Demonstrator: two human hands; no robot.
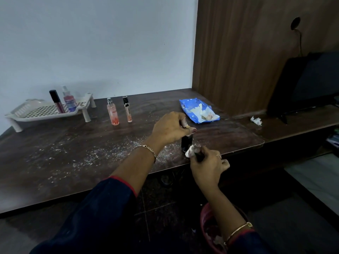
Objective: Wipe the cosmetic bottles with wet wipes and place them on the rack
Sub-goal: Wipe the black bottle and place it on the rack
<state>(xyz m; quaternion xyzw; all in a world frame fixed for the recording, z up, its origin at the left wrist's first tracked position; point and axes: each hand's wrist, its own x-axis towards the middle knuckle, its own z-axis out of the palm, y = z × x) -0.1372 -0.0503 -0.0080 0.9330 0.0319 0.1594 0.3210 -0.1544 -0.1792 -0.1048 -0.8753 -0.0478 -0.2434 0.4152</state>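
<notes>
Black bottle point(186, 143) btwn both closed hands

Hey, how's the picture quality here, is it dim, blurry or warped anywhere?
Head view: dim overall; the wide lens bows the table edge and tilts the rack; the black bottle merges into the dark tabletop; the left hand and right hand look soft; no strong glare.

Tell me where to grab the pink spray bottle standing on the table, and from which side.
Grip the pink spray bottle around its mid-body, coming from the front, the person's side. It stands upright and slim, so a side pinch low on the body should keep it from tipping. The slim tube stands close on its right, apart from it, so favour the front-left.
</notes>
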